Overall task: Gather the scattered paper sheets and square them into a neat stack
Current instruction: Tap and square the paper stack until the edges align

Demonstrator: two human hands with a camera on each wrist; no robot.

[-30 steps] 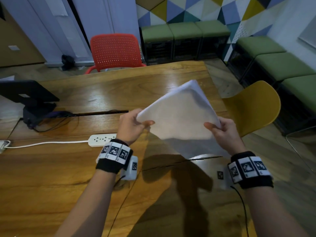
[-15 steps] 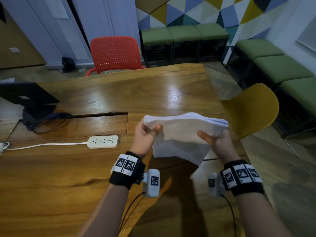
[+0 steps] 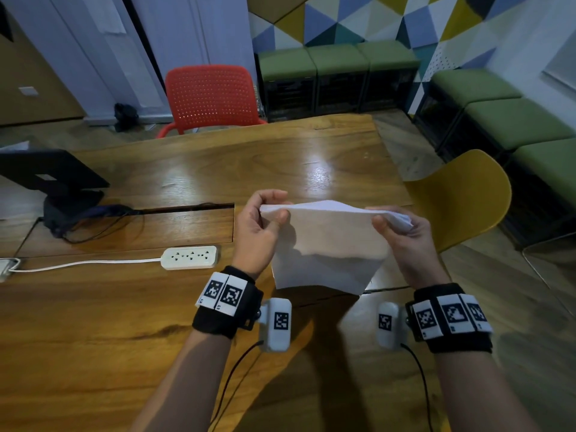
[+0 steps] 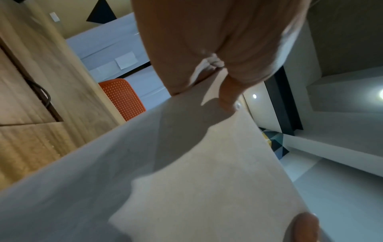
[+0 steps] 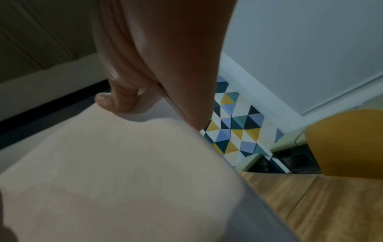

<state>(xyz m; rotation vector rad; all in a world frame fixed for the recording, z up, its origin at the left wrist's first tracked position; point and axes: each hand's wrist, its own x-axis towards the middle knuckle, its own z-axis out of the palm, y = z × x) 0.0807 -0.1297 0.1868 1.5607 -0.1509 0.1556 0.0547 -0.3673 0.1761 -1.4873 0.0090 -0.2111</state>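
Note:
A stack of white paper sheets (image 3: 330, 244) stands nearly upright over the wooden table (image 3: 187, 169), its lower corner pointing down toward the tabletop. My left hand (image 3: 265, 213) pinches its upper left corner between thumb and fingers. My right hand (image 3: 396, 222) pinches the upper right corner, where the sheet edges fan slightly. In the left wrist view the paper stack (image 4: 186, 172) fills the lower frame under my left hand (image 4: 223, 91). In the right wrist view the paper stack (image 5: 116, 176) lies below my right hand (image 5: 124, 98).
A white power strip (image 3: 190, 257) with its cord lies on the table to the left. A black monitor stand (image 3: 53, 182) sits at the far left. A yellow chair (image 3: 461, 198) stands off the table's right edge, a red chair (image 3: 212, 98) at the far side.
The stack has swung from tilted up and away to standing on edge, and both hands have lowered it toward the table and closer to me.

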